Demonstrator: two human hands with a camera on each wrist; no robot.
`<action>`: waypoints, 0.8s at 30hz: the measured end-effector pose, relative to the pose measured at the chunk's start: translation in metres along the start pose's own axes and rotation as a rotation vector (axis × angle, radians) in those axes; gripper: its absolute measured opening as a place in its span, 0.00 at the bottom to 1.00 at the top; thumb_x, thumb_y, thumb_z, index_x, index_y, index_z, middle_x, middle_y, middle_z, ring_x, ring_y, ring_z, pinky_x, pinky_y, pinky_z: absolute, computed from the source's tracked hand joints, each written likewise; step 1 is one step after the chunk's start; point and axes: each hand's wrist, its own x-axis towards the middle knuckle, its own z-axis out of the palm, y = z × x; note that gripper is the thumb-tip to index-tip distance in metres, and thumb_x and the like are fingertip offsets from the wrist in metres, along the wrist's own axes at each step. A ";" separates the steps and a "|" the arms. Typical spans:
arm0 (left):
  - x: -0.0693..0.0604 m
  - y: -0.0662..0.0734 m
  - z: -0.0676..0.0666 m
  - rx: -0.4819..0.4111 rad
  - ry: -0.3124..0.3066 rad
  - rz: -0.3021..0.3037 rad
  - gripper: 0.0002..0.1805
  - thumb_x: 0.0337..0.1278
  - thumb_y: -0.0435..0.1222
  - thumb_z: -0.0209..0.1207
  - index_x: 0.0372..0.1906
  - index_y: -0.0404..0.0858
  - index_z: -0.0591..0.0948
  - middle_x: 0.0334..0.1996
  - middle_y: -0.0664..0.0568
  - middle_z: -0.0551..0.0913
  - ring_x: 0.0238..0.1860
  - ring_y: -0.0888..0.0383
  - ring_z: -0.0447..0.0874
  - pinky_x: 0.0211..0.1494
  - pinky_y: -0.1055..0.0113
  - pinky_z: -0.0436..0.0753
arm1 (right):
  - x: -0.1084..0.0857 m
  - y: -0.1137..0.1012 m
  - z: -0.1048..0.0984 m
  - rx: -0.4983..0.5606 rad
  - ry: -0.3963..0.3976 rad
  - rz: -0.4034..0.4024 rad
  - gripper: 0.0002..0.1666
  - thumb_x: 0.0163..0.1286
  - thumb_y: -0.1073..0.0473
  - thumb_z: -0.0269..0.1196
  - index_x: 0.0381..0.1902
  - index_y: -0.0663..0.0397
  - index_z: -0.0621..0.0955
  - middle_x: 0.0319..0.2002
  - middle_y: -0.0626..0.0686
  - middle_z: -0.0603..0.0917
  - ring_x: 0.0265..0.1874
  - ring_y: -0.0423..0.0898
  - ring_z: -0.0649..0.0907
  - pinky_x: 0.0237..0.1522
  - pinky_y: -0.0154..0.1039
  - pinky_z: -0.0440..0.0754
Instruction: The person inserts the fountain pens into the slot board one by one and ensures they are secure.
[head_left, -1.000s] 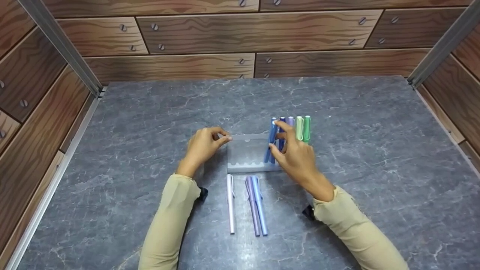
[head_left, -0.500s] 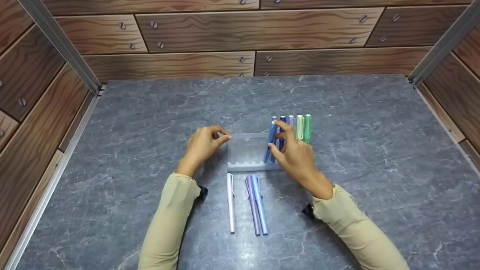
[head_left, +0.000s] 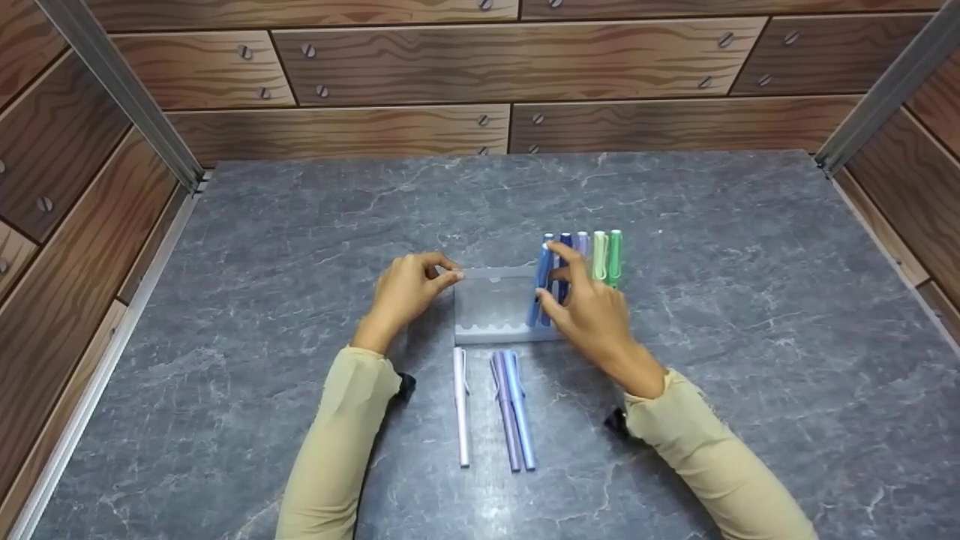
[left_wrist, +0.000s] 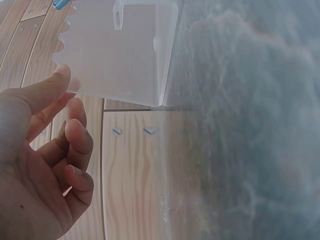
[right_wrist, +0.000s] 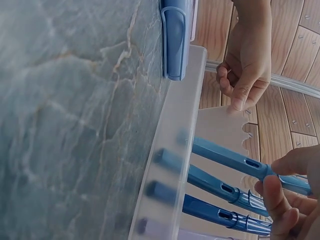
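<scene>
A translucent plastic pen holder (head_left: pixel 491 300) with a scalloped edge stands on the table. My left hand (head_left: pixel 407 291) pinches its upper left corner between thumb and index finger; the left wrist view shows the other fingers (left_wrist: pixel 79 145) loosely curled. My right hand (head_left: pixel 598 311) grips a blue pen (right_wrist: pixel 222 155) near its upper end, and that pen's lower end is at the holder's front lip. Beside it in the holder are another blue pen (right_wrist: pixel 207 180), a dark blue pen (head_left: pixel 565 240), a lilac pen (head_left: pixel 582 241), a pale green pen (head_left: pixel 599 255) and a green pen (head_left: pixel 615 255).
Just in front of the holder lie a pale lilac pen (head_left: pixel 461 409), a purple pen (head_left: pixel 505 412) and a light blue pen (head_left: pixel 520 412). The purple and light blue ones are side by side. Wood-patterned walls (head_left: pixel 517 64) enclose the marbled grey table (head_left: pixel 300 225).
</scene>
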 end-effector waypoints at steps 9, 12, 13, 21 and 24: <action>0.001 0.000 0.000 0.009 0.008 -0.003 0.13 0.58 0.52 0.62 0.40 0.51 0.87 0.20 0.55 0.80 0.19 0.62 0.67 0.24 0.67 0.65 | 0.000 0.000 0.001 -0.030 -0.050 0.005 0.37 0.59 0.59 0.69 0.64 0.52 0.68 0.34 0.53 0.89 0.11 0.39 0.69 0.13 0.41 0.70; 0.001 0.000 0.000 0.010 0.008 0.000 0.13 0.58 0.52 0.62 0.40 0.51 0.87 0.20 0.55 0.80 0.20 0.62 0.67 0.24 0.67 0.65 | 0.000 -0.001 0.001 -0.022 -0.050 0.006 0.37 0.59 0.59 0.70 0.64 0.52 0.68 0.34 0.52 0.88 0.12 0.39 0.69 0.14 0.41 0.71; 0.001 0.000 0.000 0.011 0.009 0.002 0.13 0.58 0.52 0.62 0.40 0.51 0.87 0.21 0.55 0.80 0.20 0.62 0.67 0.24 0.67 0.65 | 0.000 -0.001 0.001 -0.016 -0.048 0.008 0.37 0.58 0.60 0.70 0.64 0.53 0.68 0.33 0.52 0.88 0.12 0.39 0.69 0.14 0.41 0.71; 0.000 0.000 0.000 0.007 0.008 0.000 0.12 0.58 0.52 0.62 0.40 0.51 0.87 0.18 0.57 0.77 0.18 0.63 0.64 0.22 0.68 0.63 | 0.001 0.000 0.002 0.016 -0.024 0.011 0.36 0.57 0.62 0.70 0.63 0.54 0.70 0.30 0.49 0.85 0.16 0.40 0.72 0.18 0.41 0.71; 0.000 -0.001 0.000 0.009 0.008 0.006 0.12 0.58 0.51 0.62 0.41 0.51 0.88 0.17 0.58 0.75 0.17 0.63 0.62 0.21 0.69 0.61 | 0.001 0.001 0.004 0.012 -0.024 0.012 0.36 0.57 0.63 0.70 0.62 0.54 0.71 0.29 0.48 0.84 0.17 0.41 0.73 0.19 0.42 0.71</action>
